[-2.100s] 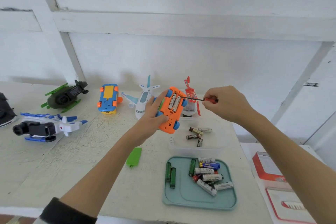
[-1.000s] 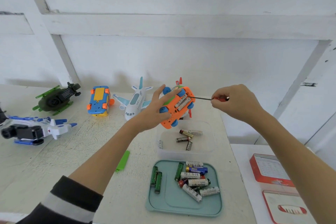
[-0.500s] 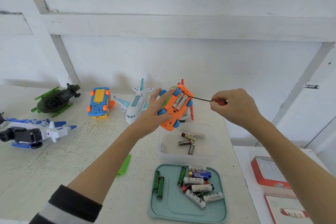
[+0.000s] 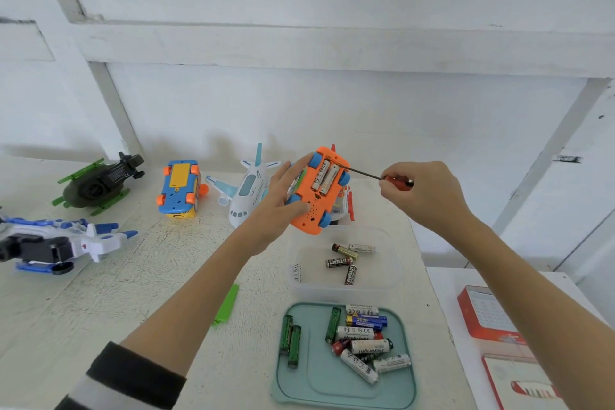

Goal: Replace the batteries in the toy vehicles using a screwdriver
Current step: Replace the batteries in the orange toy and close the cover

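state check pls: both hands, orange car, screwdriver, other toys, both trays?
left hand: holds orange car
right hand: pinches screwdriver
orange car: lifted, underside up, compartment open, batteries inside
screwdriver: tip at compartment
blue bus: upside down, cover on
clear tub: four batteries
teal tray: battery pile

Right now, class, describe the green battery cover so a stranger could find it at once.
On the white table, look left of the teal tray of batteries. The green battery cover lies flat there alone, a thin bright strip, unlike the bulky toys farther back.
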The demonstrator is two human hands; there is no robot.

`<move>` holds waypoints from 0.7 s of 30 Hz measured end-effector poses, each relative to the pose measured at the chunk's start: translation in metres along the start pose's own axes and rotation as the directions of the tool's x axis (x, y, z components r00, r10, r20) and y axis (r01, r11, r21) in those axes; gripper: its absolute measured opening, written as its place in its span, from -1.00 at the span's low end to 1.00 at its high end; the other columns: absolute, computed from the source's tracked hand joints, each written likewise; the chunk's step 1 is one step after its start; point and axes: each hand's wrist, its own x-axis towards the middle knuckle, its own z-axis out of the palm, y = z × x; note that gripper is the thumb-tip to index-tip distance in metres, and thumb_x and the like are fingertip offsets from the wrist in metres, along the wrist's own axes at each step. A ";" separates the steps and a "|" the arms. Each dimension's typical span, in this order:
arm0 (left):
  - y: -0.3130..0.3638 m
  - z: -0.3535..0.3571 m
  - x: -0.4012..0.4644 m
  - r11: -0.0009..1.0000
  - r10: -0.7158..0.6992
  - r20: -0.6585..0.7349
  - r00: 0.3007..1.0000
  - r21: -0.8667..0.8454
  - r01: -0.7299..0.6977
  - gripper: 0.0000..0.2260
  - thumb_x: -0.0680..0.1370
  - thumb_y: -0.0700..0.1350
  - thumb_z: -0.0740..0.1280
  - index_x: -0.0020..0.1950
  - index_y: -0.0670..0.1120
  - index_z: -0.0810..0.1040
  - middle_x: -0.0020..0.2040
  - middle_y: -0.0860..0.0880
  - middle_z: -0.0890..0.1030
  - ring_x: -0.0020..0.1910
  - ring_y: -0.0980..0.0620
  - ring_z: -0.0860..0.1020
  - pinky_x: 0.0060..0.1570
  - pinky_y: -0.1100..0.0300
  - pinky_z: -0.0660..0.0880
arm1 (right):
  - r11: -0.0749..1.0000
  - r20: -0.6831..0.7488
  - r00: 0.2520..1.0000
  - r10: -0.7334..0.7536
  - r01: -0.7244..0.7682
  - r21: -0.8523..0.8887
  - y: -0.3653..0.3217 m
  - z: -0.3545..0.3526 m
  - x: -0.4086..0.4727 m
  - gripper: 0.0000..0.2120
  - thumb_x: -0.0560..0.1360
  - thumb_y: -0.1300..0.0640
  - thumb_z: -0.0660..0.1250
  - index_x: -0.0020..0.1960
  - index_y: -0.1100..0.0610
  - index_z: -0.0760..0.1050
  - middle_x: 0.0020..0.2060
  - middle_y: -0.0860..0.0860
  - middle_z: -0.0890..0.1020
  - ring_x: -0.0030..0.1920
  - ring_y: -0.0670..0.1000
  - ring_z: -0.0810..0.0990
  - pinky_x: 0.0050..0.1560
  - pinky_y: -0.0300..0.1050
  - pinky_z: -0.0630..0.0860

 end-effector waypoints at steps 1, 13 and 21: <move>0.001 0.000 0.000 1.000 0.000 0.003 1.000 0.003 0.000 -0.31 0.42 -0.18 0.26 0.31 0.55 0.26 0.55 0.07 0.10 0.51 -0.17 0.20 0.31 -0.19 0.44 | 1.000 0.003 1.000 -0.002 0.002 0.003 0.000 0.000 0.000 -0.90 0.42 0.14 0.32 -0.18 0.08 0.63 -0.36 -0.04 0.63 -0.26 0.02 0.56 -0.19 -0.07 0.52; 0.002 -0.005 -0.005 0.969 0.015 0.111 0.994 0.242 -0.041 -0.27 0.54 -0.40 0.21 0.35 0.43 0.24 0.49 0.19 -0.01 0.26 0.51 0.20 0.06 0.29 0.51 | 0.998 0.198 0.980 0.029 -0.015 -0.069 0.011 -0.012 0.009 -0.86 0.39 0.16 0.32 -0.25 0.23 0.59 -0.36 0.18 0.58 -0.36 0.02 0.36 -0.27 -0.14 0.35; -0.001 -0.001 0.001 0.936 0.013 0.142 0.990 0.348 -0.062 -0.29 0.54 -0.38 0.23 0.42 0.36 0.21 0.53 0.16 -0.05 0.34 0.15 0.20 0.04 0.32 0.49 | 0.995 0.246 0.968 0.048 -0.026 -0.091 0.020 -0.020 0.007 -0.87 0.38 0.16 0.33 -0.30 0.17 0.59 -0.40 0.16 0.55 -0.42 -0.03 0.30 -0.32 -0.18 0.29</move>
